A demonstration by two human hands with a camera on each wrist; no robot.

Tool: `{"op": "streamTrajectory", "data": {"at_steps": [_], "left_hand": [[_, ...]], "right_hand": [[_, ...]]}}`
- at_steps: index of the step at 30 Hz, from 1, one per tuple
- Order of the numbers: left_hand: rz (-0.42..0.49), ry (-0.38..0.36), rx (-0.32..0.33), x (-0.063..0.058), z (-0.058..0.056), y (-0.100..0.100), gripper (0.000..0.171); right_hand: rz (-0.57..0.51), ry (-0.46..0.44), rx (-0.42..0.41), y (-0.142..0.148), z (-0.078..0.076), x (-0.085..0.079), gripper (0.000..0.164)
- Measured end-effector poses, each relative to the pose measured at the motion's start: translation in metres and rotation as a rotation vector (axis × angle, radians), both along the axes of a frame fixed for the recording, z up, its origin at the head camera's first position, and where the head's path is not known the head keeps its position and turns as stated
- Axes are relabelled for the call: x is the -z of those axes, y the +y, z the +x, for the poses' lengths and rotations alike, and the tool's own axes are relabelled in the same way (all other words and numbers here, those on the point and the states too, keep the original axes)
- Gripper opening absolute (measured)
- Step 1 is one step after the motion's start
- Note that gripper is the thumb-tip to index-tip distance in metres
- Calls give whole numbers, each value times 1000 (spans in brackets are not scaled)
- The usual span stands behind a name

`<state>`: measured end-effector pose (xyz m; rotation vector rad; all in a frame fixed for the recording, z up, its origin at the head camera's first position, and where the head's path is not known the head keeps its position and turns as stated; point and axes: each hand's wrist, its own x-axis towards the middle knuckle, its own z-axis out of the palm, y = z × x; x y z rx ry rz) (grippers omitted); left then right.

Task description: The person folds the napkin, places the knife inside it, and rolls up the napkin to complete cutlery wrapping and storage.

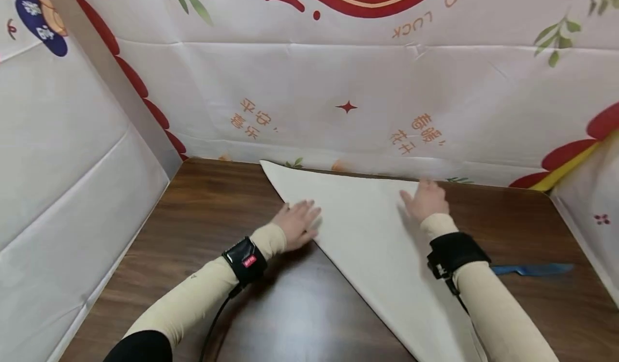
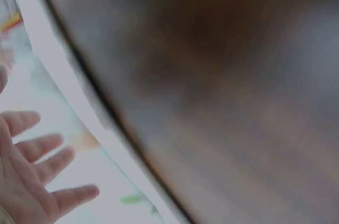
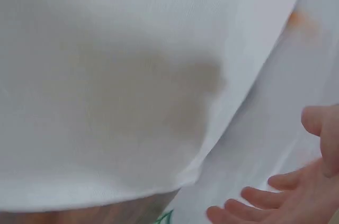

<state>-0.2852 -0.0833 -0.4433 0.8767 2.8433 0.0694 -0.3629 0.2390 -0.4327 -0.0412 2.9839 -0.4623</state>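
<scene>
A white cloth (image 1: pixel 367 222) lies on the brown wooden table in a triangle-like shape, one tip at the far left and its body running toward the near right. My left hand (image 1: pixel 297 225) is spread over the cloth's slanting left edge; in the left wrist view its fingers (image 2: pixel 50 163) are straight and apart. At the cloth's far right corner is my right hand (image 1: pixel 426 201). The right wrist view shows its fingers (image 3: pixel 259 197) extended beside the cloth edge, pinching nothing. Whether either hand touches the cloth, I cannot tell.
A blue knife (image 1: pixel 541 269) lies on the table (image 1: pixel 217 195) at the right, partly behind my right forearm. White printed sheeting (image 1: pixel 309 82) hangs along the table's back edge and sides. Black straps with cables (image 1: pixel 213 324) run from both wrists.
</scene>
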Motion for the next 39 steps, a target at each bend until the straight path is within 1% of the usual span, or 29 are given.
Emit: {"op": "streamTrajectory", "data": {"at_steps": [1,3,6,7,9,11,13,16,19,21,22,24,26,29,32,34,35,38,39], "left_hand": [[1,5,-32,-2,-8,-1,58],[-24,17,-96,-6,-26,-2,59],[-49,16,-125,-3,-50,-3,61],[-60,-11,-135,-1,-56,-2,61],[-35,-60,-143,6,-63,-6,63],[-35,-128,-163,15,-71,-14,63],[-45,-185,-191,23,-73,-24,64],[-63,-222,-210,31,-75,-35,65],[-41,-230,-205,31,-74,-36,66],[-32,-249,-198,29,-73,-33,66],[-43,-257,-200,28,-73,-30,66],[-51,-280,-201,24,-72,-24,66],[-57,-300,-227,22,-64,-29,67],[-58,-308,-253,25,-53,-36,68],[-73,-303,-284,30,-38,-44,70],[-76,-302,-319,31,-25,-49,72],[-76,-301,-339,29,-16,-51,73],[-85,-292,-401,23,12,-60,74],[-83,-285,-421,21,22,-63,74]], "right_hand": [[-1,-9,-25,-7,13,-3,75],[-4,-53,-66,-20,40,-6,81],[23,-130,-82,-36,82,-8,84],[30,-152,-74,-40,96,-7,84],[35,-202,-53,-46,122,-4,84],[25,-243,-39,-52,139,2,82],[6,-279,-25,-56,151,8,80],[2,-289,-17,-60,159,14,77],[31,-269,-8,-58,162,17,76],[54,-269,4,-54,164,17,76],[63,-271,9,-51,165,17,76],[76,-277,15,-44,167,17,76],[86,-287,-12,-41,165,21,77],[113,-279,-70,-32,159,35,80],[112,-266,-133,-20,151,52,85],[104,-246,-181,-14,145,61,87],[95,-238,-204,-12,141,63,88],[100,-210,-283,-11,132,66,89],[95,-206,-307,-12,130,65,89]]}}
